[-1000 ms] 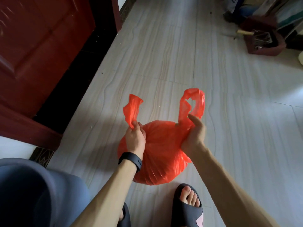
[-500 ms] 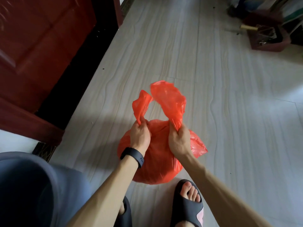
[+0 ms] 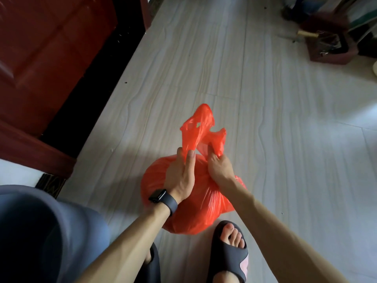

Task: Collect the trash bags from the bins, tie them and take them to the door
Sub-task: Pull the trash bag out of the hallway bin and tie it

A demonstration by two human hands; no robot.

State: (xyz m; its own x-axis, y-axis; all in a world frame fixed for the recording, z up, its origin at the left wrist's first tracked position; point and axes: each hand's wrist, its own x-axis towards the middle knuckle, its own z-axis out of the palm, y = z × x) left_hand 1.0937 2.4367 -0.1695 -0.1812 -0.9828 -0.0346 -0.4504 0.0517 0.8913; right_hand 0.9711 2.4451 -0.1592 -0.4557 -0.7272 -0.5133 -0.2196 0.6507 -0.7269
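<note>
A: Quick, which step am I logging?
B: Tying. The orange trash bag (image 3: 200,213) sits on the floor (image 3: 285,170) at 6 o'clock of the view, just ahead of my slipper (image 3: 230,250), full and rounded. No finished knot that I can see.
A: Hands?
B: My left hand (image 3: 179,178) lies on top of the bag, fingers (image 3: 190,160) pinching the base of the left handle (image 3: 193,129), which sticks up toward 12. My right hand (image 3: 220,170) is just beside it, at its 3 o'clock, clenched on the right handle (image 3: 220,137). Both grasping plastic, neither released.
A: Handles crossed?
B: They touch and overlap above my knuckles. Whether one is wrapped over the other, can't tell, plastic's too bunched.
A: Door?
B: Red door (image 3: 51,58) at 10 o'clock, well apart from the bag.
A: Other stuff?
B: Watch (image 3: 161,198) on my left wrist; dark red box (image 3: 328,52) of clutter at 1 o'clock, far off.
A: Next move?
B: My guess: cross one handle over the other, tuck it under, pull both outward to cinch. That calls for a firm pinch low on each handle and a steady pull, since thin film could stretch or tear if yanked. Then lift by the knot and carry toward 10 o'clock.
A: Progress?
B: Bag's out of its bin, tie in hand, carry not done. No bins in view.
</note>
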